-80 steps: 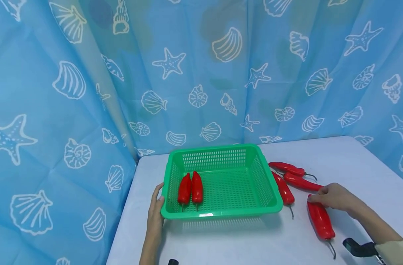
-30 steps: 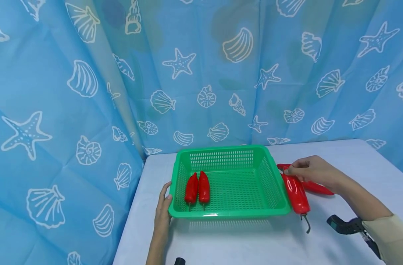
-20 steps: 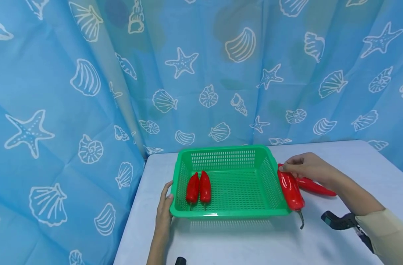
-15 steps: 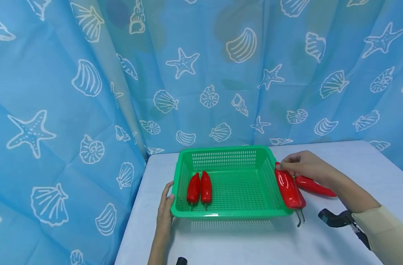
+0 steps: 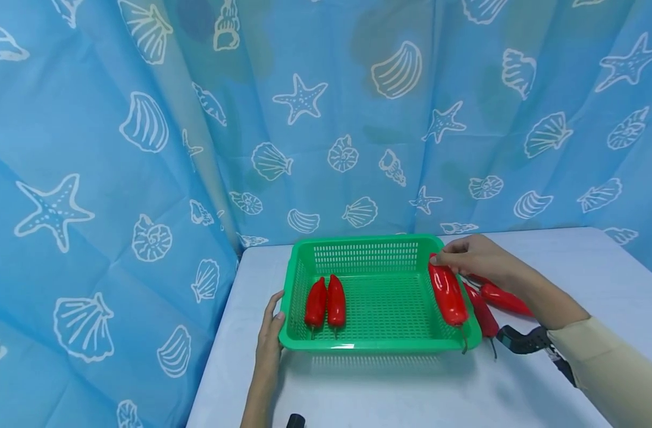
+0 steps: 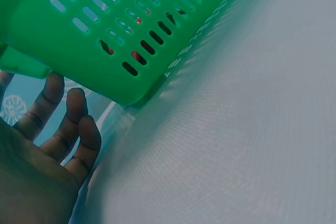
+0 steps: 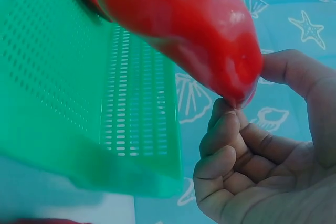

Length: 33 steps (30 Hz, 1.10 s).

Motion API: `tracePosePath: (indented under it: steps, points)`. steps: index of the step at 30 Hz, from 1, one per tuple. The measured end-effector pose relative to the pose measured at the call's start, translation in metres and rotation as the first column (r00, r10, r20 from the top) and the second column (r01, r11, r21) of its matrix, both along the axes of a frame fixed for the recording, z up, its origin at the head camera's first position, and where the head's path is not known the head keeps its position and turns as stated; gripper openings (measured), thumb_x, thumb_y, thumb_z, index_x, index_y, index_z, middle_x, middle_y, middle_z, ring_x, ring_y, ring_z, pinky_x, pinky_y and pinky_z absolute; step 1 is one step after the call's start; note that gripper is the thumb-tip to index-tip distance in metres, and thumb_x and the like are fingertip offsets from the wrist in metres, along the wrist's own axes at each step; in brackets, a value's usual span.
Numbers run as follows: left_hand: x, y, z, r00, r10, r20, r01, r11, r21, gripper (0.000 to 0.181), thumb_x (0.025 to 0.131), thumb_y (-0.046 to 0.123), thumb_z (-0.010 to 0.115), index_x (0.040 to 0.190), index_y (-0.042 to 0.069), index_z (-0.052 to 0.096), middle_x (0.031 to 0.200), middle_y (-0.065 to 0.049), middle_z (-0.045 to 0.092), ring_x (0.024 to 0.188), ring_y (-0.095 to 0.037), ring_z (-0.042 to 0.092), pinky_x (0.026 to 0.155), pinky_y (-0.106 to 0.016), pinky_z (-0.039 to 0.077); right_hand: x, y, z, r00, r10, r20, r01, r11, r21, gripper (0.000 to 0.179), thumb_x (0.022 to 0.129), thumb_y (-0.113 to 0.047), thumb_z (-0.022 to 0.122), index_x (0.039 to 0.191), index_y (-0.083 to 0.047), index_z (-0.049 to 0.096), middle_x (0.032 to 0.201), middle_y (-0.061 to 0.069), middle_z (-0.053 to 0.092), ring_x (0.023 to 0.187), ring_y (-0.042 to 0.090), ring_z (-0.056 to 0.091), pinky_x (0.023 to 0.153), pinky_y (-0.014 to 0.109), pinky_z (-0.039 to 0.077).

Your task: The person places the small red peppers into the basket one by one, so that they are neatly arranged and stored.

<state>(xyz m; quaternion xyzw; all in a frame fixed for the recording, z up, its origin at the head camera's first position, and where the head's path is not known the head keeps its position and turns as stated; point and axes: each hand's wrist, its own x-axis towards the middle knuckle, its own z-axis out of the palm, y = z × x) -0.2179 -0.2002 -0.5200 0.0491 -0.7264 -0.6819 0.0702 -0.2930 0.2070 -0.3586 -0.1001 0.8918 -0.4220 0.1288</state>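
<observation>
In the head view my right hand [image 5: 478, 257] pinches a red chili pepper [image 5: 448, 294] by its pointed tip, stem end hanging down. The pepper overlaps the right rim of the green plastic basket [image 5: 379, 346]. In the right wrist view the thumb and fingers meet at the tip of the pepper [image 7: 184, 30], the other fingers curled below. My left hand [image 5: 268, 339] rests against the basket's left side; in the left wrist view its fingertips touch the basket [image 6: 79, 72] near the rim, fingers relaxed. Two red peppers, a left one [image 5: 315, 303] and a right one [image 5: 336, 301], lie inside the basket.
Right of the basket on the white table [image 5: 379, 392] lie more red peppers, one [image 5: 483, 312] close against its side and another [image 5: 505, 299] partly behind my right forearm. A blue curtain [image 5: 326, 119] with shell prints hangs behind the table. Dark wrist-camera mounts protrude near both wrists.
My right hand has carried its pepper from the table at the right, leftward to over the basket's right rim. The left hand stays at the basket's left side; the head view has shifted slightly.
</observation>
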Motion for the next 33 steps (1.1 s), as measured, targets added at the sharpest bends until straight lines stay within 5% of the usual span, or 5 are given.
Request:
tracePosePath:
  steps: [9, 16, 22, 33]
  points:
    - [-0.001, -0.002, 0.000, 0.999, -0.013, -0.031, 0.013, 1.000, 0.016, 0.056, 0.101, 0.058, 0.043, 0.153, 0.038, 0.037, 0.153, -0.002, 0.040, 0.117, -0.026, 0.058, 0.093, -0.045, 0.051, -0.011, -0.017, -0.001, 1.000, -0.014, 0.014, 0.014, 1.000, 0.024, 0.040, 0.086, -0.041, 0.077, 0.098, -0.005, 0.064, 0.089, 0.009, 0.060, 0.089, 0.027, 0.053, 0.063, 0.032, 0.046]
    - [-0.002, -0.003, -0.001, 0.999, -0.013, -0.031, 0.013, 1.000, 0.020, 0.055, 0.101, 0.057, 0.043, 0.153, 0.038, 0.037, 0.154, -0.003, 0.039, 0.115, -0.026, 0.058, 0.091, -0.043, 0.051, -0.019, -0.031, -0.002, 1.000, 0.010, 0.013, -0.010, 1.000, 0.022, 0.040, 0.090, -0.041, 0.072, 0.103, -0.004, 0.068, 0.088, 0.008, 0.061, 0.093, 0.027, 0.054, 0.077, 0.041, 0.052]
    - [-0.002, -0.003, -0.001, 0.999, -0.006, -0.043, 0.007, 1.000, 0.024, 0.054, 0.101, 0.056, 0.044, 0.151, 0.040, 0.039, 0.151, -0.003, 0.043, 0.110, -0.025, 0.060, 0.089, -0.041, 0.052, -0.025, -0.041, -0.002, 0.999, 0.039, 0.001, -0.039, 0.999, -0.015, 0.036, 0.091, -0.040, 0.071, 0.092, -0.004, 0.066, 0.080, 0.008, 0.058, 0.091, 0.027, 0.053, 0.077, 0.043, 0.051]
    - [-0.002, -0.004, -0.001, 1.000, -0.006, -0.028, 0.006, 1.000, 0.016, 0.054, 0.101, 0.057, 0.043, 0.152, 0.039, 0.038, 0.153, -0.003, 0.041, 0.115, -0.025, 0.059, 0.093, -0.046, 0.051, -0.035, -0.054, -0.005, 0.998, 0.066, 0.016, -0.066, 0.997, -0.030, 0.035, 0.094, -0.038, 0.069, 0.094, -0.003, 0.069, 0.078, 0.010, 0.058, 0.089, 0.028, 0.055, 0.076, 0.036, 0.051]
